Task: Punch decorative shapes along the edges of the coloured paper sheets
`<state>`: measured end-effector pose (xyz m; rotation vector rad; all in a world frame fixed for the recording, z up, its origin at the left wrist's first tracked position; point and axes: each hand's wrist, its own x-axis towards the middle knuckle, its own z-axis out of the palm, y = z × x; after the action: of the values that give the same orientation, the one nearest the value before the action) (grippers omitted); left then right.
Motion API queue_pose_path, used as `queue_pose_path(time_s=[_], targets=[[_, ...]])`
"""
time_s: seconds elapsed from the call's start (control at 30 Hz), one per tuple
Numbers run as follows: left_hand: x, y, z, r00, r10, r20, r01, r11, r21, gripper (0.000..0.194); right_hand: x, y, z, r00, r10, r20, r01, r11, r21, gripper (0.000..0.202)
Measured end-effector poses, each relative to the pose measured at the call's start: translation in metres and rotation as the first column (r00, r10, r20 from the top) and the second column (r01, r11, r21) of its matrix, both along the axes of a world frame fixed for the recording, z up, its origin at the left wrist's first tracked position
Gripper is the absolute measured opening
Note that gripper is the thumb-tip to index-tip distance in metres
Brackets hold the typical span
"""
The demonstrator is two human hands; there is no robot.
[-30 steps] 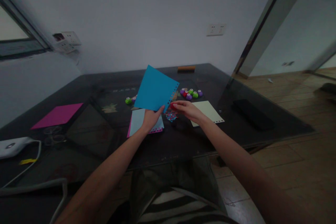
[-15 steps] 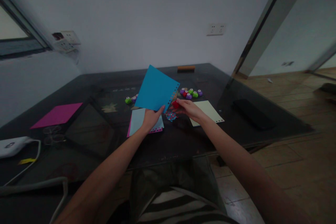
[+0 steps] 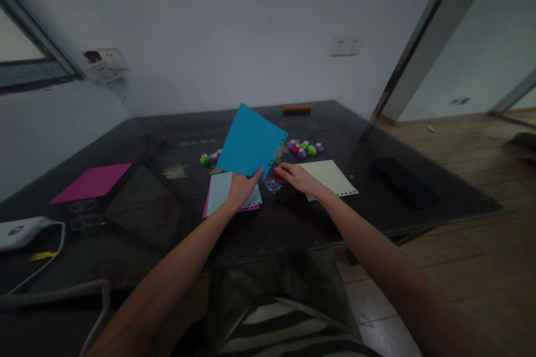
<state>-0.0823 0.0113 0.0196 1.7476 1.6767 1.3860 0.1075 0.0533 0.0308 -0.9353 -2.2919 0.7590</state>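
My left hand [image 3: 243, 187] grips a sheet of blue paper [image 3: 251, 142] by its lower corner, thumb on top. The sheet is held tilted above the table, with a row of holes along its right edge. My right hand [image 3: 296, 175] is closed around a small red hole punch [image 3: 277, 174], mostly hidden by the fingers and apart from the sheet's edge. Just under it lies a pile of coloured paper bits [image 3: 273, 185]. A pale blue sheet [image 3: 220, 192] on a magenta sheet [image 3: 250, 208] lies below my left hand. Near my right wrist is a cream sheet [image 3: 335, 175] with holes.
Several purple, green and red punches [image 3: 305, 149] stand behind my right hand; a green one [image 3: 205, 160] and purple ones are at the left. A magenta sheet [image 3: 92, 183], a white device [image 3: 20, 233] with a cable, a dark case [image 3: 404, 181] and a brown roll [image 3: 297, 107] lie around the table.
My right hand has moved down and slightly left with the red hole punch, away from the blue paper's edge to just over the paper bits. My left hand has hardly moved.
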Motion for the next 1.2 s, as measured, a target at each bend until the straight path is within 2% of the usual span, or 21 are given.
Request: queue_pose_path(time_s=[0.13, 0.23, 0.4, 0.57, 0.7, 0.87, 1.03, 1.2], targets=[[0.0, 0.0, 0.001, 1.0, 0.0, -0.007, 0.001, 1.0, 0.011, 0.027, 0.001, -0.001, 0.001, 1.0, 0.004, -0.023, -0.005, 1.0, -0.005, 0.036], [0.0, 0.001, 0.0, 1.0, 0.007, -0.004, -0.007, 1.0, 0.01, 0.027, 0.001, 0.001, 0.0, 0.993, -0.04, -0.107, 0.035, 0.998, -0.048, 0.034], [0.0, 0.0, -0.002, 0.997, -0.028, 0.075, 0.031, 0.999, -0.042, 0.027, 0.0, 0.005, -0.001, 0.951, -0.124, -0.283, 0.06, 0.973, -0.225, 0.032], [0.002, -0.004, 0.008, 0.991, -0.005, 0.132, 0.018, 0.995, -0.094, 0.023, 0.0, 0.004, -0.002, 0.926, -0.174, -0.334, 0.046, 0.932, -0.358, 0.032], [0.0, -0.004, 0.012, 0.99, 0.0, 0.138, 0.021, 0.988, -0.151, 0.023, 0.0, 0.001, -0.001, 0.905, -0.155, -0.395, -0.011, 0.922, -0.387, 0.035], [-0.003, 0.003, 0.007, 0.973, -0.04, 0.227, 0.065, 0.993, -0.101, 0.022, 0.0, -0.002, 0.002, 0.872, -0.145, -0.468, -0.064, 0.913, -0.403, 0.039], [-0.004, 0.004, 0.007, 0.96, -0.053, 0.276, 0.083, 0.991, -0.101, 0.022, -0.001, -0.005, 0.007, 0.865, -0.178, -0.468, -0.024, 0.919, -0.394, 0.036], [-0.005, 0.004, 0.006, 0.943, -0.053, 0.328, 0.087, 0.992, -0.093, 0.025, 0.009, 0.0, 0.021, 0.831, -0.24, -0.503, 0.016, 0.913, -0.408, 0.032]])
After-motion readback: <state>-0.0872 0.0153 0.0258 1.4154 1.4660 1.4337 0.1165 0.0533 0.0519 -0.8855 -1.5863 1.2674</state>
